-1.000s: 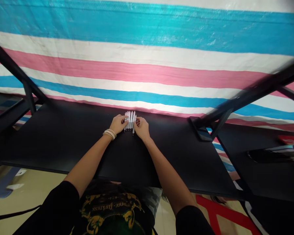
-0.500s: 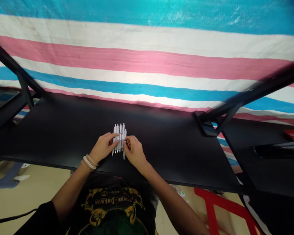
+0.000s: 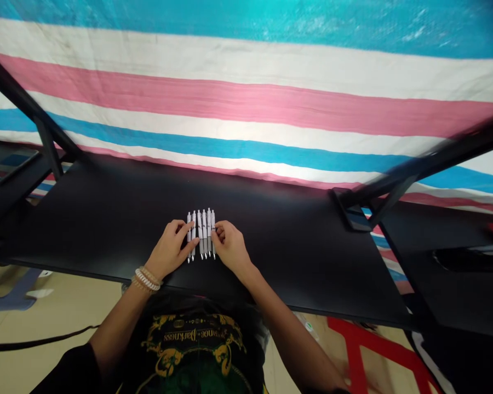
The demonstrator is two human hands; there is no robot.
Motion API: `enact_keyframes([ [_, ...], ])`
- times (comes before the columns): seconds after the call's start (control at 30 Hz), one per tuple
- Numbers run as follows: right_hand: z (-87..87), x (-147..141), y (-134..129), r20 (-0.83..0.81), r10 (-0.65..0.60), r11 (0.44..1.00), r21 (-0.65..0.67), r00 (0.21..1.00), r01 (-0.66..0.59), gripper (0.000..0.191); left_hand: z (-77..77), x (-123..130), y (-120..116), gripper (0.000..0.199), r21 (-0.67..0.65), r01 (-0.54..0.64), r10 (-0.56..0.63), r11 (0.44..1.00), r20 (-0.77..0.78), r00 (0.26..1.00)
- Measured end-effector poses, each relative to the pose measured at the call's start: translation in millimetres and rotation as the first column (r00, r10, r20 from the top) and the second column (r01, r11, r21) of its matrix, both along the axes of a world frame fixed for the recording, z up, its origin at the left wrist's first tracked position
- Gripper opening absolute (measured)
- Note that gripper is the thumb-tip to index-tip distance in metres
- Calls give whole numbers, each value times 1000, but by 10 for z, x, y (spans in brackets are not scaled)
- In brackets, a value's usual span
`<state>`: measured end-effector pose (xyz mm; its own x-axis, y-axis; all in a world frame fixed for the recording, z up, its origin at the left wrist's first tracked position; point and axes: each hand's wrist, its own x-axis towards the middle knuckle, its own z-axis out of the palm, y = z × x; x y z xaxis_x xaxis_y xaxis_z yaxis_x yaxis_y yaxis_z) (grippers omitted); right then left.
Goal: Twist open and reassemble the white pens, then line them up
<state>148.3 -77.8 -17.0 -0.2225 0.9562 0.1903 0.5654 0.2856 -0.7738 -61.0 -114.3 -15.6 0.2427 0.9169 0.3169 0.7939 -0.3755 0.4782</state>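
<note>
White pens (image 3: 204, 232) on black table (image 3: 296, 251). Left hand (image 3: 169, 250), nine o'clock: half-curled, touching two. Right hand (image 3: 232, 249), three o'clock: curled at end pen. Can't tell if either grips. Hard push could roll pens crooked.

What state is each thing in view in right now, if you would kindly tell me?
Pens: lying side by side, with a gap between the left two and the rest.
Left hand: thumb and finger apart, touching the left pens.
Right hand: fingers curled, at the rightmost pen.
Bracelets: worn, just behind the left hand.
Sheet: spread beyond the table.
</note>
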Motion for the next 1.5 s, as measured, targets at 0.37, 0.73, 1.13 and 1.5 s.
enact_keyframes([
  [0.37, 17, -15, -13, -45, 5, 999, -48, 999, -7, 14, 37, 129, 115, 110, -66, 195, -205, 979, -207, 957],
  [0.73, 22, 42, -137, -85, -13, 995, -99, 996, 4, 10, 4, 281, 16, 104, -28, 213, -215, 977, -159, 964],
  [1.13, -25, 72, -114, -134, -21, 991, -134, 991, 3, 11, 65, 317, 18, 100, -53, 269, -274, 962, -170, 947],
  [1.5, -56, 85, -92, -106, -11, 992, -129, 994, -3, 12, 61, 325, 8, 97, -71, 260, -269, 963, -176, 947],
])
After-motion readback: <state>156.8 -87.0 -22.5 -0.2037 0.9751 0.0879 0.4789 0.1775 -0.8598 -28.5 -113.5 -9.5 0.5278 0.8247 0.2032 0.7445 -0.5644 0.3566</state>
